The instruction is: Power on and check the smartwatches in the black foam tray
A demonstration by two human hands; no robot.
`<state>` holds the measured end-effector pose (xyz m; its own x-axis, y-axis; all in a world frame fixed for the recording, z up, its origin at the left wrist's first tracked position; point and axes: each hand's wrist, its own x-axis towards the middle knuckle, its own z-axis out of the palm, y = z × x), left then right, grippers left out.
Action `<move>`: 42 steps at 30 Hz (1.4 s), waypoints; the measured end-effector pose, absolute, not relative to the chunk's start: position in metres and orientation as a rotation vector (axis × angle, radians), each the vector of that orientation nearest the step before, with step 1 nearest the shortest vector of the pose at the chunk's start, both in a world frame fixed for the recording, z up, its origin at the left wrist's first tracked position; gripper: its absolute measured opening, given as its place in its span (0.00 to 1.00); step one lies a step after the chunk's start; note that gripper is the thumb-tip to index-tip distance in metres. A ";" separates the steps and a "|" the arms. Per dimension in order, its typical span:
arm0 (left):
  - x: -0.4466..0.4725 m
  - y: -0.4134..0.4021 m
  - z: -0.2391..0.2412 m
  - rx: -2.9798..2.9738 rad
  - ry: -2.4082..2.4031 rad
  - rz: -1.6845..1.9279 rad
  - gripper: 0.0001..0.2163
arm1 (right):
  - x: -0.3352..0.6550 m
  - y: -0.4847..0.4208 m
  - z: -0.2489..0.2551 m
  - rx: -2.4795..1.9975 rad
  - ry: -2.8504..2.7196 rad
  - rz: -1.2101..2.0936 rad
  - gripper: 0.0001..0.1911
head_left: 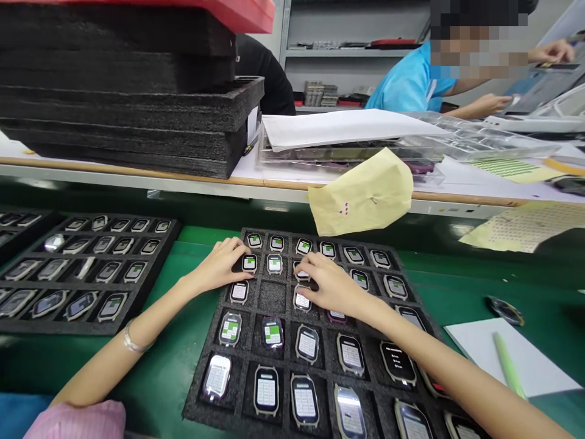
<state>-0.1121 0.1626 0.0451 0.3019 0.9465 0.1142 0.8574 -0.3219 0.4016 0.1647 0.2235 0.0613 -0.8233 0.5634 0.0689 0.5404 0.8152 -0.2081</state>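
A black foam tray (273, 297) holds rows of smartwatch bodies without straps, many with lit screens. My left hand (223, 263) is at the tray's left edge, thumb and forefinger closed about a smartwatch (249, 263) that shows green and white blocks. Reaching in from the right, my right hand (331, 281) has its fingers and thumb around another smartwatch (302, 271) in the same row, partly hidden by the fingers. Just below that thumb lies a smartwatch with a white list screen (302, 300). One pocket in the third row has no watch.
A second foam tray of watches (171, 244) lies to the left. At right are white paper (539, 366), a green pen (508, 366) and a dark watch (505, 310). Foam trays (114, 116) stack on the shelf above; yellow paper (365, 195) hangs down. Two people sit beyond.
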 end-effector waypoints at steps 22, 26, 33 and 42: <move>-0.082 0.134 0.055 2.412 1.655 -0.168 0.09 | 0.203 0.186 0.077 -0.787 -1.864 1.600 0.26; -0.082 0.136 0.055 2.387 1.623 -0.038 0.10 | 0.204 0.174 0.092 -0.669 -1.389 1.998 0.26; -0.068 0.135 0.073 1.926 1.077 0.767 0.18 | 0.201 0.161 0.096 -0.768 -1.414 1.780 0.26; -0.014 0.123 0.106 1.350 0.720 1.201 0.20 | 0.202 0.147 0.096 -0.800 -1.444 1.620 0.27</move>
